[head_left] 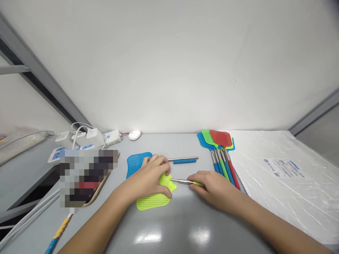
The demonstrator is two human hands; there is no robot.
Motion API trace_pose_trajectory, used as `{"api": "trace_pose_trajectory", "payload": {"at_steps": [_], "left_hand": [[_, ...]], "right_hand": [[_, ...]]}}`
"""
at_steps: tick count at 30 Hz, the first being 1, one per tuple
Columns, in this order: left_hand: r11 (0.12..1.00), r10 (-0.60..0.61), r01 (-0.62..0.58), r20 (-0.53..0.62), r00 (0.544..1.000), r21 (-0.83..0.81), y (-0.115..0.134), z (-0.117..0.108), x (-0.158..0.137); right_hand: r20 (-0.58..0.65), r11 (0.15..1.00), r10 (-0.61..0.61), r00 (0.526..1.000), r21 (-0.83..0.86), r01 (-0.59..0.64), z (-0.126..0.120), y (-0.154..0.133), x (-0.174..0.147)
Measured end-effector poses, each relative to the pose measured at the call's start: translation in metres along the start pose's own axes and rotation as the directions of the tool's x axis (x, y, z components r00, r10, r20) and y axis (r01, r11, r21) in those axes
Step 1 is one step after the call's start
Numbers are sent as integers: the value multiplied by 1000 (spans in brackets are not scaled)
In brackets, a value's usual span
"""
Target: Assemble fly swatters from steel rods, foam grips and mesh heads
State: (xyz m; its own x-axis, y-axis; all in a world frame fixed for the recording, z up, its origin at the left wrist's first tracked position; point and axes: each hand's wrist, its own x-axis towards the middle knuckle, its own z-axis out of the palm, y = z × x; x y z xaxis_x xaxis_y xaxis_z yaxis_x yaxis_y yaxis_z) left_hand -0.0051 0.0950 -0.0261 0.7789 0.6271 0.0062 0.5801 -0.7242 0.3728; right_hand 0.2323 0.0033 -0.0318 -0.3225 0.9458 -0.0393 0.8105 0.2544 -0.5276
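Note:
My left hand (149, 178) presses on a yellow-green mesh fly swatter head (153, 202), gripping it between thumb and fingers on the tabletop. My right hand (213, 187) is closed round the yellow-green grip of a metal swatter handle (181, 181). The rod's tip points left and meets the short neck of the swatter head; whether it is inside the neck cannot be told. Behind my left hand lies a blue swatter head (136, 163), partly covered by the fingers. A metal rod (186, 158) and a blue grip (184, 161) lie just beyond.
Several fly swatters (221, 137) in blue, green and red lie fanned at the back right. A plastic-wrapped white package (286, 190) covers the right side. At left are a phone (99, 190), a power strip (112, 137) with plugs and cables, and a white oval device (135, 135).

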Motion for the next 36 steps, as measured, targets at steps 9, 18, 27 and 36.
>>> {"api": "trace_pose_trajectory", "payload": {"at_steps": [9,18,27,36], "left_hand": [[999,9,-8,19,1000,-31,4,2,1],[997,13,-8,67,998,-70,9,8,3],[989,65,-56,67,996,-136,12,12,2],[971,91,-70,82,993,-231,16,8,0]], "right_hand": [[92,999,-21,996,-31,24,-24,19,-7],[116,998,-29,993,-58,36,-22,18,-6],[74,997,-60,995,-39,63,-18,24,-2],[47,994,-111,993,15,110,-24,26,-3]]}}
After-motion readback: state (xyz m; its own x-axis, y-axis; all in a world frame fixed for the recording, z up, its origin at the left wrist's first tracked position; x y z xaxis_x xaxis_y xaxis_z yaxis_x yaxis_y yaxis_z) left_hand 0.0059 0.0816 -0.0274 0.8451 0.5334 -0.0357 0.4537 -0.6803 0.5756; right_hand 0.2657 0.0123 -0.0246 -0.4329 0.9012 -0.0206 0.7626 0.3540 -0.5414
